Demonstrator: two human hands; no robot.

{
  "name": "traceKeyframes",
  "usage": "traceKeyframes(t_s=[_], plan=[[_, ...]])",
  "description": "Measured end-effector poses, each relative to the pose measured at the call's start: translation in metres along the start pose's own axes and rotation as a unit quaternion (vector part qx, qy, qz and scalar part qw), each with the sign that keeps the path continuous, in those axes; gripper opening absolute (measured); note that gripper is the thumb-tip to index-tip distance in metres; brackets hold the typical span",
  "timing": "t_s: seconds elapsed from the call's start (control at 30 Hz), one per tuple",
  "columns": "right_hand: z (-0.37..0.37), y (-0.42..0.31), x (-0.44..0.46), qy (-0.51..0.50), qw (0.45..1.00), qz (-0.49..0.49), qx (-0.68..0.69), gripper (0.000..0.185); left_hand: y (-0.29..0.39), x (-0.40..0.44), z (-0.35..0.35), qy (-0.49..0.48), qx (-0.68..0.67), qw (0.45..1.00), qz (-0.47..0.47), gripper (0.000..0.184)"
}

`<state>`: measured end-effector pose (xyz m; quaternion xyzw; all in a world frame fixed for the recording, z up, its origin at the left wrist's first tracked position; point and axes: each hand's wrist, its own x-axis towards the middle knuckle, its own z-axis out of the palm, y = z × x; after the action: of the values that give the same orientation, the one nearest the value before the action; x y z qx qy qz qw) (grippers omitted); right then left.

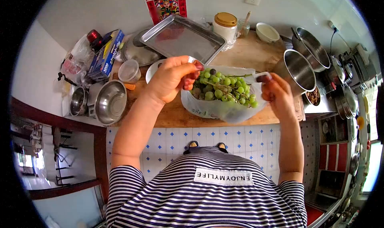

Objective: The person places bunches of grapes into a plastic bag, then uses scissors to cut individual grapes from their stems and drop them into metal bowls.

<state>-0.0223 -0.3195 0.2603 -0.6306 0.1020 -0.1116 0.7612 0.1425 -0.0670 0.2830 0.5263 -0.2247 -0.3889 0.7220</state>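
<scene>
Green grapes (pixel 228 88), with a dark one among them, fill an open plastic bag (pixel 212 110) near the front edge of a wooden desk (pixel 168 114), between a person's bare hands. The left hand (pixel 172 78) hangs above the bag's left side, its fingers curled in a narrow grip and dark at the tips; whether they hold a grape is unclear. The right hand (pixel 277 91), also closed narrow, is at the bag's right rim, its tips equally dark; whether it pinches plastic or fruit cannot be told.

The bag's soft, low wall appears the chief hazard: a tug on its rim could fold it down and send round fruit rolling over the front edge to the tiled floor (pixel 172 142). Stems tangled across the heap might drag neighboring grapes out if one were pulled sharply, and a hard squeeze could burst a berry. Behind the bag, a metal tray (pixel 182 38) sits tilted and might slide forward if knocked. To the bag's right, a steel pot (pixel 298 70) stands close enough for a wide swing of the right hand to strike it.
</scene>
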Motion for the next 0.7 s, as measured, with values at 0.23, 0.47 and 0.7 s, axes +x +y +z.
traceKeyframes(t_s=[0.23, 0.47, 0.7], plan=[[0.058, 0.043, 0.042, -0.021, 0.882, -0.158, -0.442, 0.021, 0.006, 0.005, 0.024, 0.022, 0.083, 0.996, -0.033, 0.017], [0.062, 0.075, 0.048, -0.091, 0.853, -0.244, -0.452, 0.021, 0.001, 0.014, 0.031, -0.001, 0.123, 0.991, -0.053, 0.02], [-0.029, -0.01, 0.037, -0.006, 0.936, -0.026, -0.35, 0.018, -0.001, 0.015, 0.014, 0.032, 0.246, 0.969, 0.001, 0.017]])
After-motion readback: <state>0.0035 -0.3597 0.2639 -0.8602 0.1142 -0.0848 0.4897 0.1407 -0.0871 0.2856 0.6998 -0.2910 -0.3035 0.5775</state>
